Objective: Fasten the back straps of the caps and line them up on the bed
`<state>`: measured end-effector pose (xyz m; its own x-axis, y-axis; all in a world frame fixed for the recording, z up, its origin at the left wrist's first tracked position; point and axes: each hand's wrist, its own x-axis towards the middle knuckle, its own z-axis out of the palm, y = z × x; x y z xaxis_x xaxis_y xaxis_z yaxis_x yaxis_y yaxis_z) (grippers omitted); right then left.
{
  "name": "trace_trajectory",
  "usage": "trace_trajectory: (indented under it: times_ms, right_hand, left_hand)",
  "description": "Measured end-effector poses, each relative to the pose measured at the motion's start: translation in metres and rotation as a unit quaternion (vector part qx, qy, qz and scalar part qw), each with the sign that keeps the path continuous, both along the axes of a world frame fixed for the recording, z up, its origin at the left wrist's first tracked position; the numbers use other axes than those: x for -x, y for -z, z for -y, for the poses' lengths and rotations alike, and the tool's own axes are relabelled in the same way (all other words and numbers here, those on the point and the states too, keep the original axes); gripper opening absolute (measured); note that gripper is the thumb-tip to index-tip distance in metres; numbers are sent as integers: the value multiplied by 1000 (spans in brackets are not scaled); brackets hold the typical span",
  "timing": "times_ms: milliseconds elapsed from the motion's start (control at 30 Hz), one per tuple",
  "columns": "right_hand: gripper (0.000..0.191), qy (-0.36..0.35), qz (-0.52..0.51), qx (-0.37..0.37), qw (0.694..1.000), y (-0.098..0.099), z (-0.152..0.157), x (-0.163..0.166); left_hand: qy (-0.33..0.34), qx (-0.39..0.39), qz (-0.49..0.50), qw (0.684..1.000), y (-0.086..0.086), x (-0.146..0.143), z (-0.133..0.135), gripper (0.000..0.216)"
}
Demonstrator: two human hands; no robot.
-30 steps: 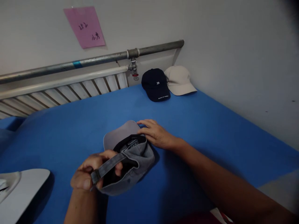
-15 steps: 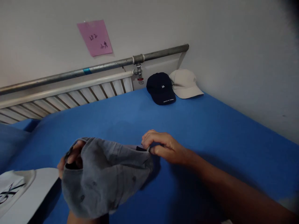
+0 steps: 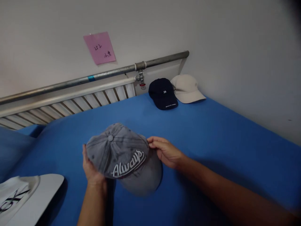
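Note:
Between my hands is a grey baseball cap (image 3: pixel 101 153), its crown facing up and its brim pointing down to the right. White raised lettering reading "Always" runs across its front. My left hand (image 3: pixel 92 169) grips the cap's left edge, with most of the fingers hidden beneath or behind it. On the other side, my right hand (image 3: pixel 166 151) pinches the rim where crown and brim meet. A dark navy cap (image 3: pixel 162 89) and a beige cap (image 3: pixel 187 88) rest side by side at the back. At lower left lies a white cap (image 3: pixel 48 191) with dark letters.
Blue sheeting (image 3: pixel 192 131) covers the surface beneath the caps. A white radiator (image 3: pixel 77 105) and a metal pipe (image 3: pixel 113 71) with a red-handled valve (image 3: pixel 142 84) run along the back wall. A pink paper (image 3: pixel 100 48) hangs above.
The grey cap has been turned over from its back opening side to its lettered front, crown up. My left hand has shifted right and now shows at the cap's left side.

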<state>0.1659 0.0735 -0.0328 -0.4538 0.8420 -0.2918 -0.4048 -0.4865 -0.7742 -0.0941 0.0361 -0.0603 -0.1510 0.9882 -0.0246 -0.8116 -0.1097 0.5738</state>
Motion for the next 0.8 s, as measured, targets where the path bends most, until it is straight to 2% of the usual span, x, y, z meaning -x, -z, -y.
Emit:
trace_trajectory:
  times_ms: [133,200,267,333,367,467,600,700,800]
  right_hand:
    - [10,26,-60,66,996,11,-10,-3]
    - [11,42,-88,66,993,13,-15,-6]
    - [13,58,-98,53,992,13,-19,-9]
    - [14,69,-99,48,991,14,-21,-10]
    - [14,72,-101,52,991,13,-22,-10]
    - [17,67,-109,70,989,12,-19,-8]
    - [30,-12,-104,77,991,9,-6,-2]
    - [31,-78,-112,77,988,9,7,5]
    - [32,-86,-117,53,988,7,16,11]
  left_hand:
    - [40,41,33,998,-1,-17,-10,40]
    - [80,75,28,994,-3,-27,-10,43]
    - [93,106,19,990,-6,-36,-8,37]
    - [74,131,3,989,-8,-43,-6,22]
    - [57,134,-6,989,-9,-45,-5,22]
    - [11,104,-20,994,-12,-43,-4,39]
    - [-62,47,17,997,-14,-26,-4,41]
    - [-110,68,40,991,-15,-16,-4,37]
    - [-119,87,57,987,-13,-14,-4,36]
